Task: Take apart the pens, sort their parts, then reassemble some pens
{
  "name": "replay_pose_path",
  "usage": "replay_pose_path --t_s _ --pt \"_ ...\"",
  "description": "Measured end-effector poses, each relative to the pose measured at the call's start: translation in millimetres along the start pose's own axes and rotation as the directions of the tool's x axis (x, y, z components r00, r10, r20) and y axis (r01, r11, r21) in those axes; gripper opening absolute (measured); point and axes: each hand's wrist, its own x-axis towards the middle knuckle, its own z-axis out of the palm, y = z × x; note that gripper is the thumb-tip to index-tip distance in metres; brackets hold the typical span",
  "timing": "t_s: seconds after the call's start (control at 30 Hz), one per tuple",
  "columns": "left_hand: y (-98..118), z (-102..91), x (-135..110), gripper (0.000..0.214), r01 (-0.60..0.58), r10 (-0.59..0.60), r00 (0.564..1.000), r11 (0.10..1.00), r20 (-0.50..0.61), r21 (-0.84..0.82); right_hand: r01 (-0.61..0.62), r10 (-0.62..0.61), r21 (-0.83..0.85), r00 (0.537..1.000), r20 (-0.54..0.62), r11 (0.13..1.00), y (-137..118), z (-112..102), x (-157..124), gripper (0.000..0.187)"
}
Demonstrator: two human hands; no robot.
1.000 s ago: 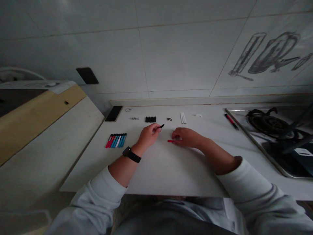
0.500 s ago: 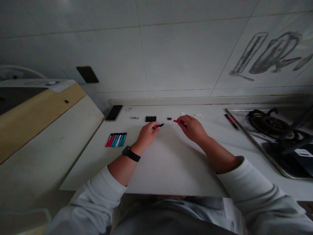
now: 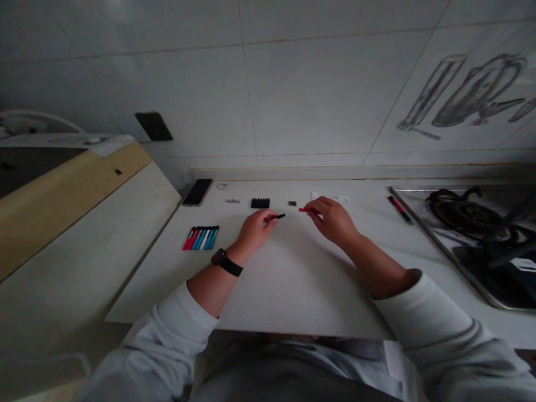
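My left hand (image 3: 256,228), with a black watch on its wrist, pinches a slim black pointed part (image 3: 281,216) whose tip faces right. Opposite it, my right hand (image 3: 332,216) grips a thin red tube (image 3: 305,210) that looks like a pen barrel, its end directed left. A small gap separates the two parts above the white counter (image 3: 288,279). Just beyond the hands lie a row of short black pieces (image 3: 260,203), a small dark cluster (image 3: 292,204) and small white pieces (image 3: 315,196), partly hidden by my right hand.
Several red, blue and white pen-like sticks (image 3: 201,238) lie in a row at left. Behind are small coil-like pieces (image 3: 233,201), a phone (image 3: 197,192) and a ring (image 3: 222,186). A red-and-black pen (image 3: 400,210) lies beside the gas stove (image 3: 456,209). A cabinet-like box (image 3: 138,223) borders the left.
The red tube has turned more level and now lines up closer with the black part. Both hands keep their grip. The whole view has shifted slightly.
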Motion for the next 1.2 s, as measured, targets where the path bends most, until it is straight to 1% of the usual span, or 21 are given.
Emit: replay_pose_path --t_s 0.2,0.43,0.73,0.87,1.03,1.1,1.2 --pt "0.7 -0.1 0.1 0.011 -0.019 0.019 1.0 1.0 0.003 0.013 0.036 -0.037 0.014 0.999 0.019 0.999 -1.0 1.5 -0.7 0.019" --pt "7.7 -1.0 -0.9 0.01 -0.093 0.089 0.994 0.994 0.066 0.052 0.099 -0.099 0.008 0.989 0.109 0.995 -7.7 13.1 -3.8 0.019" --pt "7.3 -1.1 0.1 0.018 -0.086 0.08 0.99 0.995 0.115 0.05 0.134 -0.135 0.017 0.983 0.123 0.991 -9.0 15.8 -4.4 0.018" --pt "7.8 -0.8 -0.2 0.023 -0.083 0.07 0.985 0.994 0.159 0.077 0.16 -0.162 0.028 0.98 0.118 0.987 -10.6 16.1 -4.3 0.017" --pt "8.4 -1.0 -0.6 0.027 -0.07 0.055 0.985 0.994 0.166 0.084 0.164 -0.168 0.052 0.98 0.108 0.985 -9.3 17.0 -5.3 0.018" --pt "8.4 -0.9 -0.4 0.025 -0.062 0.051 0.986 0.996 0.159 0.064 0.159 -0.165 0.064 0.979 0.117 0.985 -8.4 17.7 -5.6 0.02" --pt "8.1 -0.7 -0.4 0.014 -0.069 0.065 0.988 0.997 0.139 0.025 0.142 -0.153 0.088 0.979 0.138 0.986 -8.8 17.8 -5.9 0.023"
